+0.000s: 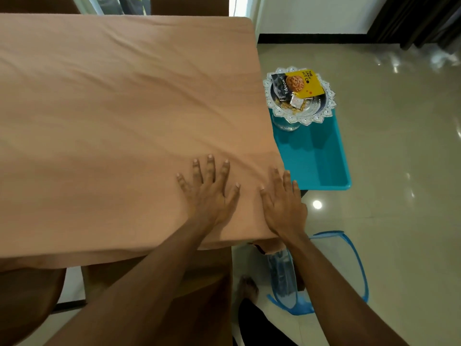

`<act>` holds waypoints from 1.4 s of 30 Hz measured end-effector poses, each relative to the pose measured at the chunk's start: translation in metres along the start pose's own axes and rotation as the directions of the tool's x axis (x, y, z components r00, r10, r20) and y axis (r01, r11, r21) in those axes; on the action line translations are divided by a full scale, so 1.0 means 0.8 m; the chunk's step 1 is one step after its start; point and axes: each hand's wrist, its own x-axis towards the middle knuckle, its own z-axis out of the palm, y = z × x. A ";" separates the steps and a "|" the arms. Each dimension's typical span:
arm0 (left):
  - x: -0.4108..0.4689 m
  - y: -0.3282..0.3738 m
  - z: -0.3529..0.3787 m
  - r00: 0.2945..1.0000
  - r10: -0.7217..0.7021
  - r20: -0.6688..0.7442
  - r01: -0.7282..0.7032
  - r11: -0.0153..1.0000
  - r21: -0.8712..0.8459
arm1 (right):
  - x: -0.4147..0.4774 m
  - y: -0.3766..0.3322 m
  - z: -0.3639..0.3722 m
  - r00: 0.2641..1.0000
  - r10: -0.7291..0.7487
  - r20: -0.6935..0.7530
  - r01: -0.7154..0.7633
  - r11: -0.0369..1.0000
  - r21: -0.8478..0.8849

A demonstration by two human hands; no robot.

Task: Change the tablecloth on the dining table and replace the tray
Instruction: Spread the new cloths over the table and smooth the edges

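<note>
A peach-brown tablecloth point(119, 103) covers the whole dining table, with soft wrinkles running toward the near right corner. My left hand point(208, 188) lies flat on the cloth, fingers spread. My right hand point(283, 203) presses flat beside it, at the table's right edge near the corner. To the right of the table, a silver scalloped pedestal tray point(321, 113) holds snack packets, one yellow point(303, 82) and one dark. It stands on a teal surface point(314, 156) below table height.
A blue mesh basket point(349, 260) with cloth inside sits on the glossy tiled floor by my right forearm. Brown chairs point(30, 295) stand at the near side of the table, and more chair backs show at the far side.
</note>
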 end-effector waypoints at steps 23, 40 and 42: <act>-0.120 -0.567 -0.099 0.918 -0.373 -0.130 0.369 0.928 -0.060 | -0.105 -0.468 0.210 0.819 -0.549 0.165 0.572 0.802 -0.173; -0.265 -0.928 -0.166 0.977 -0.212 -0.039 0.198 0.955 -0.221 | -0.210 -0.871 0.385 0.837 -0.507 0.207 0.544 0.812 -0.210; -0.272 -0.964 -0.174 0.963 -0.263 -0.060 0.240 0.936 -0.256 | -0.231 -0.917 0.415 0.758 -0.602 0.250 0.649 0.734 -0.200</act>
